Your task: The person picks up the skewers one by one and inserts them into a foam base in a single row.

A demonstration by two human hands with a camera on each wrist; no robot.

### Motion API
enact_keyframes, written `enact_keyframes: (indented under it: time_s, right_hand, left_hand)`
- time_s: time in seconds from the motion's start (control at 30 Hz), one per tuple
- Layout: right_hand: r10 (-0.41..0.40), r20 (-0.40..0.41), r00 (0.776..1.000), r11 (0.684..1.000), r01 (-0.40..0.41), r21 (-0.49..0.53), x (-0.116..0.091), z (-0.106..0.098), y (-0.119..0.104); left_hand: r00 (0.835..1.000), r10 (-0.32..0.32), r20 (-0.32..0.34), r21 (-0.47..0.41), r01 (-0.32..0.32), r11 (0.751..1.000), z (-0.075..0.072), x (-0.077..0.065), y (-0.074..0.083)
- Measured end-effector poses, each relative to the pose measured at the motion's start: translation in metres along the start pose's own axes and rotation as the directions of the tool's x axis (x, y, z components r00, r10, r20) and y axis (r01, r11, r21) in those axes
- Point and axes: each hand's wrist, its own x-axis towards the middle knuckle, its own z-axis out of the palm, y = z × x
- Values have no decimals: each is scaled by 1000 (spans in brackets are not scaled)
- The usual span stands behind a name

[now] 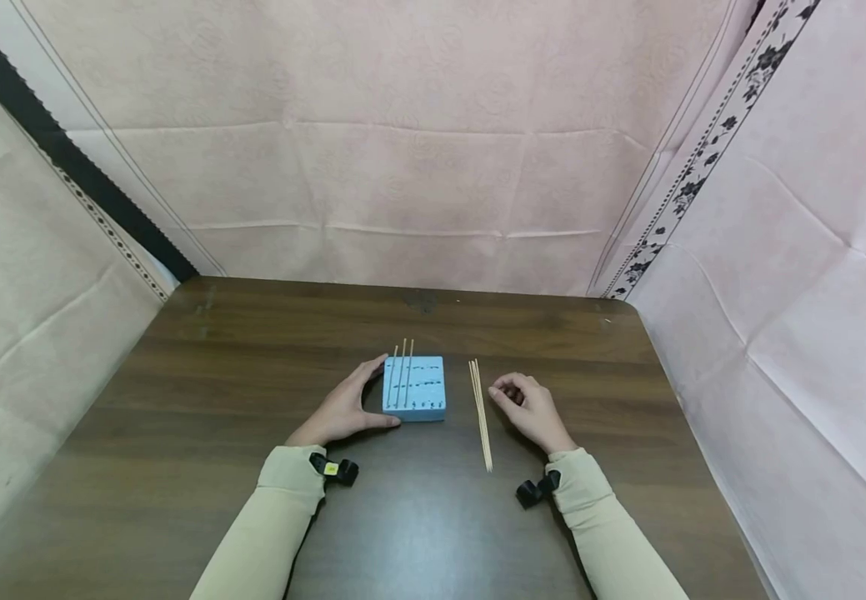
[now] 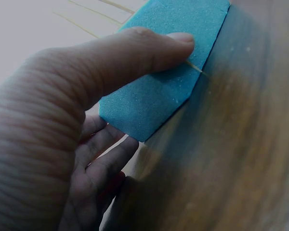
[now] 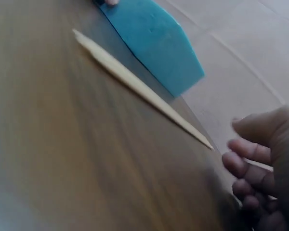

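A light blue foam block (image 1: 427,390) with rows of dark marks on its top rests on the table. Three thin wooden skewers (image 1: 411,367) stand in its left part. My left hand (image 1: 346,408) holds the block from the left, thumb on its near side and fingers around the far left. Under that thumb, in the left wrist view, a thin pale tip (image 2: 195,66) shows against the blue side. To the right of the block lies a small bundle of loose skewers (image 1: 481,421). My right hand (image 1: 536,410) is just right of them, fingers loosely curled, holding nothing.
The brown wooden table (image 1: 252,375) has its far edge against a pale cloth wall (image 1: 402,192). More cloth hangs on the left and right sides. Black wrist cameras are strapped over both sleeves.
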Motion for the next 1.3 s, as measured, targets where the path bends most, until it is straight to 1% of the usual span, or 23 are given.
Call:
enact_keyframes:
  time_s: [0.1,0.2,0.4,0.6,0.77,0.93,1.07,1.3]
  right_hand:
    - [-27,42,999,997,30,-69,0,6,-2]
    - [-61,56,997,991,67,-116,0,12,-3]
    - [-67,32,997,990,71,-125,-1,14,-7]
    - [-56,35,998,990,60,-128,-1,13,-9]
    - [-72,26,997,988,75,-135,0,13,-8]
    - [-83,-6,997,988,82,-134,0,13,-8]
    - [-71,-52,996,991,64,-120,0,12,-9]
    - [9,-171,985,993,-29,-116,-1,11,-6]
  left_hand:
    - [1000,12,-5,4,-12,1000,-1,-1,0]
    - [1000,21,-4,5,-21,1000,-1,-1,-1]
    - [1000,21,-1,-1,-21,1000,0,-1,-1]
    - [1000,19,0,-6,-19,1000,-1,0,1]
    - [1000,29,-4,-5,-30,1000,-1,-1,1]
    - [999,34,-7,-3,-34,999,-1,0,0]
    - [1000,30,-5,0,-30,1000,0,0,0]
    - [1000,19,1,0,-19,1000,0,0,-2]
